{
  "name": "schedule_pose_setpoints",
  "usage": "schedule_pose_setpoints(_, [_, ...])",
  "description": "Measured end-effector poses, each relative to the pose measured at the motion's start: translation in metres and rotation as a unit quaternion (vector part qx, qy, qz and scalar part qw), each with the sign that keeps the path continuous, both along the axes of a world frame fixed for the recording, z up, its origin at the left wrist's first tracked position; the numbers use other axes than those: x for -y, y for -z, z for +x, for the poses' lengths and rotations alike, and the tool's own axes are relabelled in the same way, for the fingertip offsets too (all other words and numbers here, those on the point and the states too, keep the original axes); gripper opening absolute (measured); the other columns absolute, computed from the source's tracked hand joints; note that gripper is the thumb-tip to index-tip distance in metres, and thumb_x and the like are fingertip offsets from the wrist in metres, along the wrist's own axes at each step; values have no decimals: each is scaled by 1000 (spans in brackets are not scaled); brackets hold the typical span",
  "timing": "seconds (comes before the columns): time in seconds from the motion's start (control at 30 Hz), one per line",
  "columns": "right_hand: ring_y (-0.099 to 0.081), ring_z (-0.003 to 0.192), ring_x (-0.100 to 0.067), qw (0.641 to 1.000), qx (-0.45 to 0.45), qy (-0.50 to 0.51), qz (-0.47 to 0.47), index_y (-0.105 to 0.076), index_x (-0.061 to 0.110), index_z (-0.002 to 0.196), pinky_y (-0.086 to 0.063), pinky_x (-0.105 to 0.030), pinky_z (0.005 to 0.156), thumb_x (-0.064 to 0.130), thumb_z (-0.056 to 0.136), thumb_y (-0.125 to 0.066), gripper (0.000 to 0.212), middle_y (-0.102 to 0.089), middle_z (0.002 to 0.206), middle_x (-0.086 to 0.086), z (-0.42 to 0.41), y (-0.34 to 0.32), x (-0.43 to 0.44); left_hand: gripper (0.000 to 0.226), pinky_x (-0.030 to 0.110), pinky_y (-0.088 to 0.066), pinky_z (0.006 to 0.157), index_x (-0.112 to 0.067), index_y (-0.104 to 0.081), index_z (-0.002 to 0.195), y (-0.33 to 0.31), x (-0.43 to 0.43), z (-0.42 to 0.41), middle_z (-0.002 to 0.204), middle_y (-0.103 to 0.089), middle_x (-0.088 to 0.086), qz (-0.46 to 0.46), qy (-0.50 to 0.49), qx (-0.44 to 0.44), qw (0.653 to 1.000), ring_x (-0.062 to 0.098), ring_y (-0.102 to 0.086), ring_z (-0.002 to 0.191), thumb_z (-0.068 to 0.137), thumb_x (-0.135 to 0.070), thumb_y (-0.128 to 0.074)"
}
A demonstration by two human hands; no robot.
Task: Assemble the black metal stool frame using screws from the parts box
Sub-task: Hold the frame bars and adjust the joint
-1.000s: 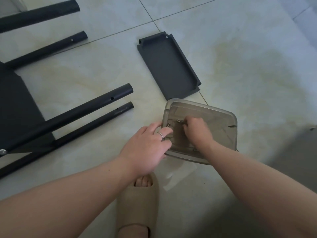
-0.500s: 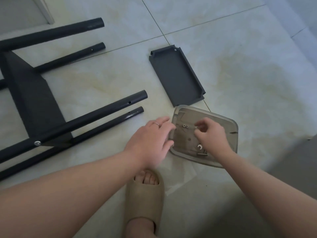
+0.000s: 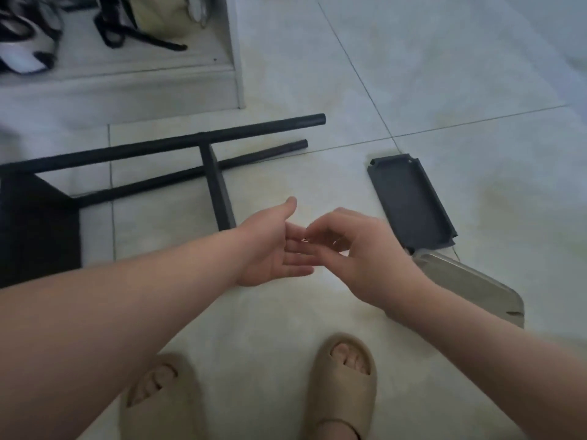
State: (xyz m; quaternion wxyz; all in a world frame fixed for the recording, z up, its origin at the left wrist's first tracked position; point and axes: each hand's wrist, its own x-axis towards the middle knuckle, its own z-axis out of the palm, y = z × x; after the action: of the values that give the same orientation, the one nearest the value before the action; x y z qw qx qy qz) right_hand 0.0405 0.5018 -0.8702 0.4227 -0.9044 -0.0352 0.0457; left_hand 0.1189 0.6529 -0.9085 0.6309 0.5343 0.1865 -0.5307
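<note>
Stool frame (image 3: 178,144) lies on its side on the floor (image 3: 444,74) at ten o'clock from the hands, its leg ends pointing toward two o'clock. I read the left hand (image 3: 270,249) as a tray: palm up, fingers straight and lying together, likely to receive hardware. The right hand (image 3: 359,249) hangs at its three o'clock, fingertips bunched onto the left fingers. A small glint shows there, but blur stops me telling whether a screw is pinched. The parts box (image 3: 470,284) sits at four o'clock, within easy reach. A loose black panel (image 3: 409,201) lies at two o'clock, not yet fitted.
</note>
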Motion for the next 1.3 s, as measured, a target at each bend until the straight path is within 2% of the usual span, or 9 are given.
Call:
schedule_pose_setpoints(0.1, [-66,85,-7,1000,-5,-28,-9,-74,20,107,-51,-18,78,5,87,-73,24,-71,89,9,9,2,-27,64,30,-57,64,-6,-68,82,1,-30,5,76,-69,10,6,-13,-28,1000,20,-69,62,104,-56,-34])
schedule_pose_setpoints(0.23, [-63,83,0,1000,-13,-2,7,-70,21,106,-47,-8,74,12,93,-67,16,-69,86,12,21,17,-53,25,20,-45,45,-7,-66,84,11,-75,13,72,-66,6,66,-22,-30,997,12,-58,55,97,-13,-46])
schedule_pose_setpoints(0.33, [-61,88,5,998,-57,-14,-25,-67,23,113,-45,-7,75,17,96,-65,18,-68,97,13,35,38,-62,38,20,-48,49,-4,-65,92,23,-106,28,90,-65,10,73,-82,-6,994,15,-62,68,86,11,-30])
schedule_pose_setpoints(0.4, [-55,110,2,989,-74,-77,-98,-59,24,129,-43,-13,92,27,96,-64,33,-62,121,10,43,54,-66,45,20,-51,52,-4,-65,97,32,-124,39,99,-65,11,70,-128,21,989,15,-65,78,87,17,-27])
schedule_pose_setpoints(0.5, [-26,146,-16,946,-55,-214,-238,-32,23,155,-26,-34,119,54,92,-56,75,-33,157,4,56,75,-68,42,21,-56,58,-5,-65,102,49,-145,51,106,-69,11,70,-162,56,983,15,-72,88,95,16,-29])
schedule_pose_setpoints(0.63, [11,156,-17,888,-3,-324,-328,-2,20,163,-4,-40,125,79,87,-35,101,7,170,3,70,100,-67,29,22,-59,68,-9,-59,111,79,-148,48,101,-72,6,103,-76,119,985,10,-74,85,103,4,-34])
schedule_pose_setpoints(0.77, [13,156,-18,872,1,-340,-351,-1,21,163,-6,-45,126,82,88,-22,98,15,169,1,88,115,-70,27,19,-57,62,-11,-66,103,97,-133,42,94,-77,6,102,43,173,979,14,-75,81,101,2,-43])
schedule_pose_setpoints(0.9, [12,156,-16,871,10,-349,-347,0,20,163,-9,-46,126,79,91,-20,95,16,169,-1,93,123,-70,20,33,-58,83,-4,-70,102,104,-126,45,100,-77,14,104,138,220,960,27,-74,95,94,3,-53])
schedule_pose_setpoints(1.3, [15,155,-13,866,36,-374,-329,1,13,162,-3,-49,126,73,95,-26,94,15,169,-2,100,128,-73,15,35,-47,75,5,-71,92,117,-129,48,82,-68,21,123,149,223,956,23,-60,75,85,-2,-60])
